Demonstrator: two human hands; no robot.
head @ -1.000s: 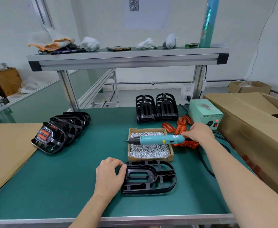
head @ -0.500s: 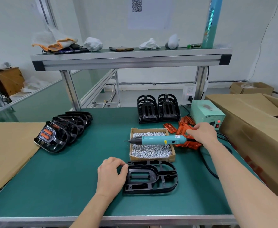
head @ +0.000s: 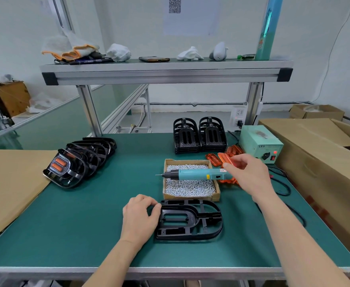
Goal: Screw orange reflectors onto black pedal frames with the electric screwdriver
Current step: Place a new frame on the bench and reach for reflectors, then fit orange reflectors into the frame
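The left hand [head: 140, 219] rests on the green table mat [head: 76, 224]. Its fingers and thumb are curled round the rounded left end of a flat black plastic pedal frame [head: 190, 220]. The frame lies near the table's front edge, just in front of a shallow cardboard box of small silver screws [head: 190, 197].

A teal electric screwdriver [head: 192, 175] lies across that box with its bit pointing left. Its rear end is hidden behind the right hand [head: 250, 176]. The right hand hovers above the box's right side, fingertips closed on a translucent orange reflector [head: 226, 159]. Blur smears the reflector's outline, so where the fingers meet it is hard to make out.

More loose orange reflectors [head: 212, 159] lie behind and under that hand, partly covered by it. Behind them stands a pale green power box [head: 259, 141], its black cable passing behind the right forearm. Two stacks of bare black frames [head: 199, 135] stand at the back. A row of finished pedals [head: 83, 160] overlaps at left, and only the front one shows its orange inserts.
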